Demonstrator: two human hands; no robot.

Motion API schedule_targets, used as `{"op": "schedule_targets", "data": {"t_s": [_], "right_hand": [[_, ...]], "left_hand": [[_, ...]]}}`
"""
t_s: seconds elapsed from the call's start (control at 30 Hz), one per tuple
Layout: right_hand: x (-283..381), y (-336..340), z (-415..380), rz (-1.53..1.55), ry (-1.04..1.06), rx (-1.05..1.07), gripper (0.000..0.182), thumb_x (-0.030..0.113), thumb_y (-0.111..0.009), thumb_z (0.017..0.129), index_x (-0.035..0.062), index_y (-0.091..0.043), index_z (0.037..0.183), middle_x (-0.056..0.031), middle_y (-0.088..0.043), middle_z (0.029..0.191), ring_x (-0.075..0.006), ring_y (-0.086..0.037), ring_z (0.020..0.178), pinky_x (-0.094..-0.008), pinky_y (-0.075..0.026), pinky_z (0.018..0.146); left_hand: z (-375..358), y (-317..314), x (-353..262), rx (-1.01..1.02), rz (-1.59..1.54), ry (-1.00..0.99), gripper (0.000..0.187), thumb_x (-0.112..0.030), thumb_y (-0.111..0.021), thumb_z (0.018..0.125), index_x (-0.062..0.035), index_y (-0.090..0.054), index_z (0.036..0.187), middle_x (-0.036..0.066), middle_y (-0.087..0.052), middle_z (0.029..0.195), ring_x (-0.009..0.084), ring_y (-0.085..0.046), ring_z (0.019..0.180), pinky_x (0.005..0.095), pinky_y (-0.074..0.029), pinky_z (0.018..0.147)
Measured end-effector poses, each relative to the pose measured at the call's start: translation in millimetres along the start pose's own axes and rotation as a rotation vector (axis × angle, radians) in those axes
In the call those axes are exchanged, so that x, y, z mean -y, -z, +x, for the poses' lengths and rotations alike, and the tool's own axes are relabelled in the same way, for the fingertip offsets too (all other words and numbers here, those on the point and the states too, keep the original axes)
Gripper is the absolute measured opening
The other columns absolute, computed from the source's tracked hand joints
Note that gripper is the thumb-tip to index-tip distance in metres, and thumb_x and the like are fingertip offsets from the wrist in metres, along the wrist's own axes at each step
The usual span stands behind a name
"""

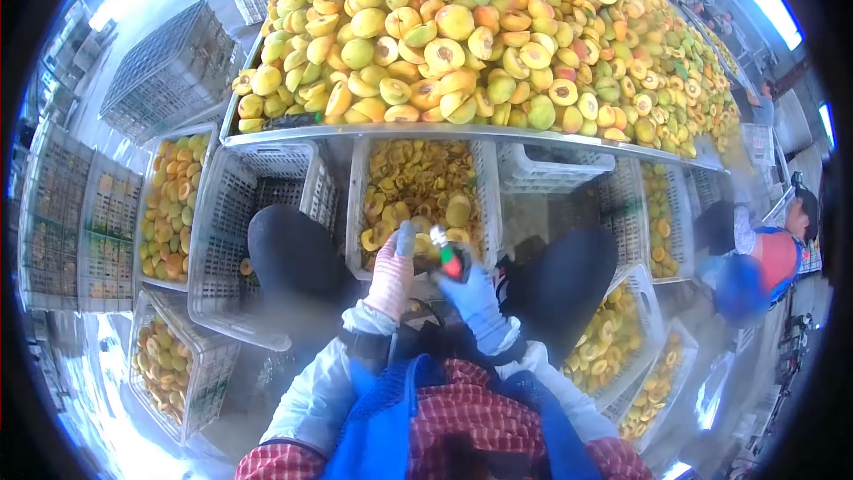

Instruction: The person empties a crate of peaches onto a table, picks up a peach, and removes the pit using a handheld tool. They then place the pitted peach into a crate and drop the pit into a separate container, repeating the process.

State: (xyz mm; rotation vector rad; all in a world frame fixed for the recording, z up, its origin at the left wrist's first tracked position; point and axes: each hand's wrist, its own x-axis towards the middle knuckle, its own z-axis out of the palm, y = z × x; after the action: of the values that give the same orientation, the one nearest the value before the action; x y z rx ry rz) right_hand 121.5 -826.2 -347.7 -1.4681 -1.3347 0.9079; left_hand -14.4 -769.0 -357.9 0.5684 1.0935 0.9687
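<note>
My right hand (473,293), in a blue glove, is closed round a small hand tool (450,260) with a red, green and black handle and a pale metal tip pointing forward. Just left of it, my left hand (391,277) wears a pinkish glove with a grey fingertip pointing forward. Its fingers look pressed together; whatever they hold, if anything, I cannot make out. Both hands are above the near end of a white crate (357,200) between my knees. Yellow peach pieces (418,173) fill that crate, with some larger halves at its near end.
Ahead, a metal-edged table (462,131) is heaped with yellow peaches (453,22), many halved. Plastic crates stand on both sides, including a left crate (169,204) and a right crate (613,338) holding peaches. Stacked crates (173,71) rise at left. Another person (769,262) is at right.
</note>
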Motion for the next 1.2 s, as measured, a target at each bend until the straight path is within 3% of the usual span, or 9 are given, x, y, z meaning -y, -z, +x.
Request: {"op": "schedule_targets", "data": {"t_s": [0.1,0.2,0.33,0.4,0.6,0.8,0.87,0.97,1.2], "right_hand": [[21,6,9,0.669,-0.586,0.073,0.037,0.024,-0.070,0.081,0.0062,-0.054,0.110,-0.0011,-0.060,0.085,-0.0101,-0.058,0.063,-0.0229,-0.045,0.051],[45,8,12,0.852,-0.629,0.138,0.036,0.017,-0.067,0.083,0.0073,-0.052,0.114,-0.0016,-0.060,0.084,-0.0115,-0.058,0.063,-0.0237,-0.045,0.050],[49,5,16,0.954,-0.521,0.091,0.042,0.013,-0.066,0.083,0.0068,-0.047,0.120,-0.0023,-0.059,0.084,-0.0128,-0.057,0.063,-0.0247,-0.043,0.050],[44,8,20,1.025,-0.442,0.130,0.044,0.011,-0.065,0.083,0.0065,-0.044,0.122,-0.0028,-0.058,0.084,-0.0133,-0.057,0.062,-0.0247,-0.043,0.050],[29,25,27,0.806,-0.187,0.170,0.038,0.016,-0.061,0.085,0.0043,-0.045,0.118,-0.0055,-0.056,0.086,-0.0116,-0.053,0.069,-0.0250,-0.045,0.061],[35,33,27,-0.097,0.094,0.359,0.043,0.023,-0.060,0.083,0.0031,-0.048,0.119,-0.0219,-0.053,0.104,-0.0396,-0.053,0.093,-0.0428,-0.045,0.079],[38,31,21,0.011,0.034,0.376,0.046,0.024,-0.063,0.080,0.0035,-0.048,0.119,-0.0225,-0.053,0.104,-0.0390,-0.053,0.097,-0.0426,-0.045,0.080],[42,18,8,0.287,0.034,0.244,0.049,0.028,-0.067,0.078,0.0032,-0.050,0.116,-0.0220,-0.054,0.103,-0.0396,-0.055,0.095,-0.0438,-0.045,0.078],[59,18,-9,-0.174,0.248,0.227,0.052,0.031,-0.070,0.075,0.0036,-0.051,0.115,-0.0200,-0.058,0.094,-0.0360,-0.060,0.081,-0.0423,-0.048,0.068]], "left_hand": [[-50,-10,-49,0.084,0.119,-0.015,0.041,-0.039,-0.056,0.091,-0.0096,-0.057,0.121,-0.002,-0.061,0.086,0.0044,-0.051,0.061,0.0193,-0.043,0.054],[-56,-8,-63,0.157,0.171,-0.143,0.041,-0.038,-0.055,0.092,-0.0093,-0.057,0.121,-0.002,-0.061,0.092,0.0036,-0.052,0.062,0.0173,-0.042,0.053],[-55,-24,-79,0.230,0.143,-0.180,0.043,-0.034,-0.050,0.096,-0.0021,-0.051,0.124,0.003,-0.060,0.106,0.0092,-0.054,0.097,0.0237,-0.042,0.088],[-49,-32,-78,0.177,0.358,-0.287,0.039,-0.033,-0.050,0.096,-0.0027,-0.052,0.120,0.003,-0.060,0.103,0.0086,-0.054,0.093,0.0232,-0.043,0.083],[-30,-42,-95,-0.107,0.235,-0.181,0.037,-0.033,-0.057,0.092,-0.0008,-0.057,0.109,0.005,-0.062,0.091,0.0087,-0.054,0.082,0.0237,-0.046,0.073],[-31,-28,-156,0.101,1.572,-0.374,0.029,-0.034,-0.058,0.087,-0.0052,-0.061,0.091,0.021,-0.062,0.076,0.0363,-0.061,0.074,0.0410,-0.049,0.066],[-46,-22,-168,0.107,1.596,-0.370,0.030,-0.032,-0.057,0.088,-0.0028,-0.062,0.093,0.016,-0.065,0.076,0.0281,-0.064,0.070,0.0353,-0.050,0.065],[-63,-8,-130,-0.118,0.688,-0.158,0.026,-0.027,-0.054,0.093,-0.0029,-0.060,0.100,0.001,-0.062,0.084,0.0098,-0.060,0.074,0.0224,-0.049,0.068],[-68,-26,-70,-0.230,0.188,-0.270,0.030,-0.027,-0.051,0.095,0.0008,-0.059,0.103,0.004,-0.062,0.087,0.0087,-0.054,0.080,0.0236,-0.045,0.071]]}}
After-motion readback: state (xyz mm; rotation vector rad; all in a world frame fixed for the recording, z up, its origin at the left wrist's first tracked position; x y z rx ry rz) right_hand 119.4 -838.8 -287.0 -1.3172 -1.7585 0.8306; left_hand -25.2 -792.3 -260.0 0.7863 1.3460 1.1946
